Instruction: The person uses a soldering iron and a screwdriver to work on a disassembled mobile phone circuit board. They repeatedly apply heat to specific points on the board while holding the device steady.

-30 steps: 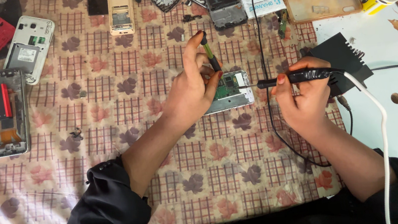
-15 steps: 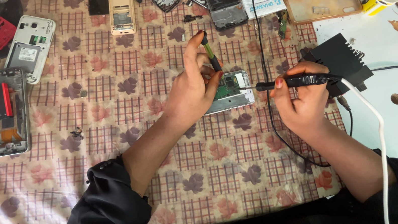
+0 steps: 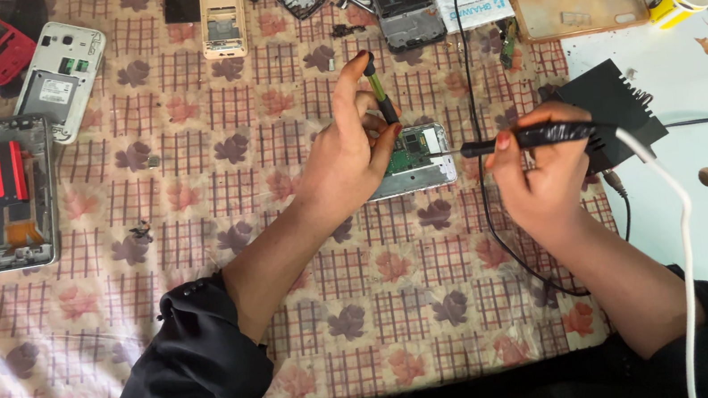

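Left grip (image 3: 354, 158) pinches a green stick (image 3: 379, 92) over the open phone (image 3: 415, 160) at tabletop centre; right grip (image 3: 540, 172) is clamped on the soldering iron (image 3: 535, 137), tip entering from 3 o'clock. I'd brace both wrists and touch briefly.

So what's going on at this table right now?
A person in black sleeves is working on an opened phone with a bare green circuit board lying on a floral patterned tablecloth. The left hand rests on the phone and pinches a slim green-and-black screwdriver upright. The right hand holds a black soldering iron with a white cord level, its tip at the board's right edge. Other dismantled phones lie around.
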